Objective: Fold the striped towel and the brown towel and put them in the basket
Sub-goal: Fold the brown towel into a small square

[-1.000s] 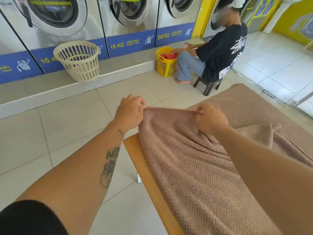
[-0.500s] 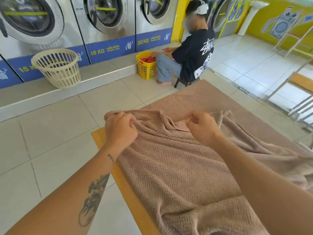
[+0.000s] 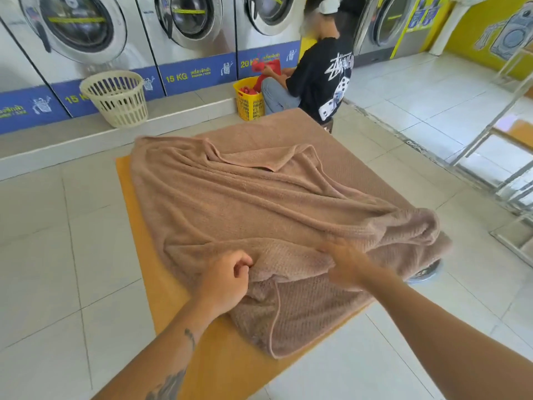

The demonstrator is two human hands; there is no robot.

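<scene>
Since the brown waffle-weave towel (image 3: 259, 203) lay rumpled on the orange desk (image 3: 225, 359), left hand (image 3: 227, 281) pinched its fold, presumably to straighten; right hand (image 3: 343, 264) blurred, grip unclear.

On my feed the brown towel (image 3: 259, 203) is a waffle-weave thing spread over the orange table (image 3: 135, 226), doubled back on itself and pretty rumpled, far corner flipped over, near edge bunched up, right side drooping off the tabletop. The cream slotted basket (image 3: 115, 96) sits upright on the ledge (image 3: 57, 145), well apart from it
</scene>
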